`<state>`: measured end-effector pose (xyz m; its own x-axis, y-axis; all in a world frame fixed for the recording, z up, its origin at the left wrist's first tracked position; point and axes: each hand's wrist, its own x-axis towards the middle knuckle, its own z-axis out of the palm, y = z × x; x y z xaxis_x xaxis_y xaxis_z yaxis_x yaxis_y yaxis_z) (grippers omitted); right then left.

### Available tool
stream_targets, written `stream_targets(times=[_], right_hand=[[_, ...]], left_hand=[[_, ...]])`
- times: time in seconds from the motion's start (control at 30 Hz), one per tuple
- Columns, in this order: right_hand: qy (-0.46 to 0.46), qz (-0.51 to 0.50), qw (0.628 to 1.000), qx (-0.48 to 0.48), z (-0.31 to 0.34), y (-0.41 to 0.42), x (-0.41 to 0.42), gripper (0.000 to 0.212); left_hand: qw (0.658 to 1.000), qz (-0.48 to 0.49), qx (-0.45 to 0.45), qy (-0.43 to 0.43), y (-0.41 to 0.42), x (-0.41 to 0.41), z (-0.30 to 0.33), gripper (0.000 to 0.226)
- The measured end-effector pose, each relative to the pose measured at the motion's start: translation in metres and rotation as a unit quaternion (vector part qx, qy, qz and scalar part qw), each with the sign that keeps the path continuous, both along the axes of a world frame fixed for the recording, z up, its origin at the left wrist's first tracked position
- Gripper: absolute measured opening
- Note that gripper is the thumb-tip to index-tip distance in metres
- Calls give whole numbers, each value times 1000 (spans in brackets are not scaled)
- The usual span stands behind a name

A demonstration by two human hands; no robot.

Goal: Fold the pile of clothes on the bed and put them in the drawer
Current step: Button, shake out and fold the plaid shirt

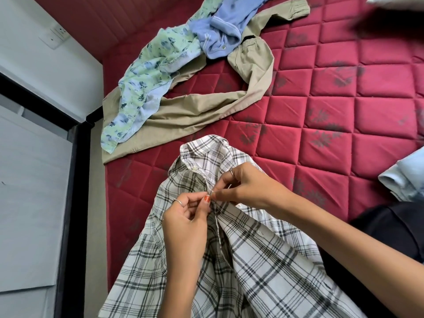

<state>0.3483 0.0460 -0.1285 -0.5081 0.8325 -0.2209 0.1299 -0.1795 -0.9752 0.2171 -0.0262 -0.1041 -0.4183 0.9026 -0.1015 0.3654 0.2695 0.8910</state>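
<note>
My left hand (185, 216) and right hand (243, 189) both pinch the button placket of a plaid shirt (252, 260) on the red bed (344, 111) — collar toward frame top, length running to the bottom edge, lower centre.

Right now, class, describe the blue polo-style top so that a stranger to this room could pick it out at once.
Start at the red quilted mattress and look to its far end, where unfolded clothes lie in a heap. The blue polo-style top sits crumpled on top, between the green floral garment and the khaki trousers. It alone is plain periwinkle blue with a white-edged collar.
</note>
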Motion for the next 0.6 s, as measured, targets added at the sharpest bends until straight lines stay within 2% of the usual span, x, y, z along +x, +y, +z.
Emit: stream_targets(times=[0.2,0.4,0.6], right_hand=[[43,11,998,-53,-5,-1,-3,19],[36,23,998,-56,-6,0,-2,10],[27,19,998,-49,-7,2,-3,10]], left_hand=[[999,19,-17,-36,-1,0,-2,18],[996,40,-34,-78,0,-2,-7,10],[995,58,-32,-81,4,-2,-4,15]])
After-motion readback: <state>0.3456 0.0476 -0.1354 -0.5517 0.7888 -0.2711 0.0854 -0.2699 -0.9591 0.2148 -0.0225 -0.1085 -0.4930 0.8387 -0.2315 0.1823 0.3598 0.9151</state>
